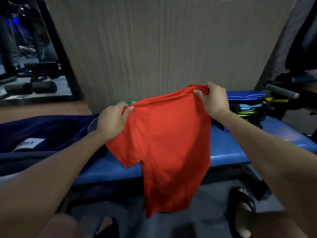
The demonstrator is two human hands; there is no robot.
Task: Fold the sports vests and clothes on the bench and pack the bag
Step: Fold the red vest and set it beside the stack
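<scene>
Your left hand (pixel 111 121) and right hand (pixel 212 100) each hold the red shirt (pixel 164 145) up by its top edge, fingers (pixel 199 93) clamped on bunched cloth. The shirt hangs over the front edge of the blue surface (pixel 228 146), its hem down near the floor. At 9 o'clock from the shirt lies the open dark blue bag (pixel 42 134); at 2 o'clock sits a stack of folded clothes (pixel 247 103). A bit of green garment (pixel 130 102) peeks out just behind your left hand.
</scene>
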